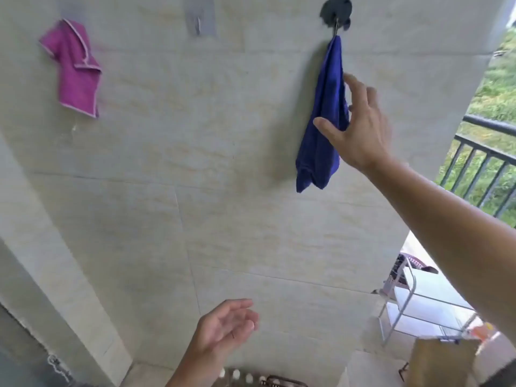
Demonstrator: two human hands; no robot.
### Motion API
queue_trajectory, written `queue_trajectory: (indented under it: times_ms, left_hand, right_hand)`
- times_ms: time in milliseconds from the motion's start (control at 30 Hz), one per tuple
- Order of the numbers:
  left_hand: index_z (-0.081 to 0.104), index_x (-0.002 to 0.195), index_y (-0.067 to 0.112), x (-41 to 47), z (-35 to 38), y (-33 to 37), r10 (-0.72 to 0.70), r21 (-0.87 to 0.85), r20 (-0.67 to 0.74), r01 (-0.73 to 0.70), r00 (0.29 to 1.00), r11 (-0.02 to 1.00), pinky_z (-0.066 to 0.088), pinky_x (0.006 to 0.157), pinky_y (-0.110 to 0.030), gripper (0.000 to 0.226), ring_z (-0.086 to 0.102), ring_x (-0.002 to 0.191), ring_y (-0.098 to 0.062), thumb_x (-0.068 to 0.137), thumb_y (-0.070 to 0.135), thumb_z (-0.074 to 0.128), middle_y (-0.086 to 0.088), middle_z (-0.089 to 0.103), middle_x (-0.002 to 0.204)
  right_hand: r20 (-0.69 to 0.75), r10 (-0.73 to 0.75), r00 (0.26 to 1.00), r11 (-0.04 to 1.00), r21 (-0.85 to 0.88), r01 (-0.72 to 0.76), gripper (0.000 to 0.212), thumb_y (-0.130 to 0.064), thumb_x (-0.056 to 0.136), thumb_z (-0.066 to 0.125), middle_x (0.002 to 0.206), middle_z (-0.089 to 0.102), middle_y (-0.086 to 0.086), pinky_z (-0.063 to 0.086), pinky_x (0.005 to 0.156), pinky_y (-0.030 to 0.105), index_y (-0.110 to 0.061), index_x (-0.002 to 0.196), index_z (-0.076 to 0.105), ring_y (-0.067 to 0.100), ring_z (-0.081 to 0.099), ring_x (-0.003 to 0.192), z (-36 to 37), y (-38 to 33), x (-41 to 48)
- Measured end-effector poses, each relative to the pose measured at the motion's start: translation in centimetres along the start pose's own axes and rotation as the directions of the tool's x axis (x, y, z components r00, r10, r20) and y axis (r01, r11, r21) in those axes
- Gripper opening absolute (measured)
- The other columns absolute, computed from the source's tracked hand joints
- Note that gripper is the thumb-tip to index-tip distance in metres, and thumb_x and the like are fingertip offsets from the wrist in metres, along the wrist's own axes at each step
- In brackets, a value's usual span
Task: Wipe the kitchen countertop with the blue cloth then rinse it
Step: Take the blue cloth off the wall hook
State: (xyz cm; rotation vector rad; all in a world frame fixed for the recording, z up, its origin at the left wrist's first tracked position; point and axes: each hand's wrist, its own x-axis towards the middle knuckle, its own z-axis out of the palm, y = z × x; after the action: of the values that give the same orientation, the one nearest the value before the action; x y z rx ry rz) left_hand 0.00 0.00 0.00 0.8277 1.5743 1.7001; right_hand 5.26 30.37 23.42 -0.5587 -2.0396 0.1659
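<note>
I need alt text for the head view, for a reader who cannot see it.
A person's right hand reaches, fingers spread, toward a blue cloth hanging from a dark hook on a tiled wall. The left hand is open and empty, lower down. A pink cloth hangs further left.

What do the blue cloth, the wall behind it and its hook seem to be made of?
Blue cloth: soft matte fabric, perhaps microfibre; it hangs in limp folds. Wall: likely glazed ceramic tile, beige with faint veining; thin joint lines show. Hook: seemingly thin metal, with a glint; its dark mount is too blurred to tell.
</note>
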Motion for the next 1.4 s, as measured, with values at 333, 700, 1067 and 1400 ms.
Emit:
queue_trajectory:
  times_ms: [333,700,1067,1400]
  left_hand:
    - [0.064,0.113,0.010,3.2,1.6,0.9,0.067,0.043,-0.049,-0.065,0.997,0.997,0.051,0.077,-0.025,0.059,0.067,0.098,-0.024,0.065,0.041,0.075,-0.013,0.071,0.101]
    - [0.066,0.113,0.015,4.4,0.3,-2.0,-0.056,0.069,0.175,0.045,0.983,0.997,0.051,0.084,-0.028,0.052,0.065,0.102,-0.024,0.069,0.042,0.074,-0.009,0.071,0.103]
    - [0.064,0.106,0.005,-1.4,-5.1,-9.4,-0.434,0.299,0.591,0.315,0.679,0.901,0.049,0.067,-0.024,0.055,0.065,0.078,-0.021,0.060,0.031,0.079,-0.010,0.070,0.086]
    - [0.064,0.111,0.010,-9.6,-3.0,-13.6,-0.570,0.526,0.790,0.229,0.225,0.819,0.050,0.073,-0.026,0.048,0.065,0.083,-0.017,0.068,0.027,0.076,-0.006,0.072,0.091]
  right_hand:
    - [-0.218,0.013,0.976,0.969,0.244,0.041,0.050,-0.012,0.079,0.042,0.119,0.057,0.007,0.034,0.080,0.016,-0.017,0.127,0.054,0.019,0.053,0.100,0.4,-1.1,7.2]
    - [-0.385,0.050,0.921,0.873,0.465,0.147,0.019,-0.008,0.076,0.051,0.065,0.035,-0.008,0.030,0.060,0.026,-0.020,0.069,0.038,0.010,0.032,0.066,-3.6,-4.9,3.6]
    - [-0.006,0.525,0.851,0.807,0.320,-0.496,0.033,-0.002,0.081,0.057,0.083,0.068,-0.019,0.052,0.067,0.023,-0.029,0.098,0.067,0.004,0.064,0.078,-3.4,-7.3,-20.1]
    - [-0.124,0.846,0.518,0.532,0.231,-0.815,0.030,-0.005,0.081,0.058,0.091,0.071,0.001,0.058,0.068,0.042,-0.022,0.103,0.069,0.024,0.070,0.076,-12.0,-15.5,-41.0]
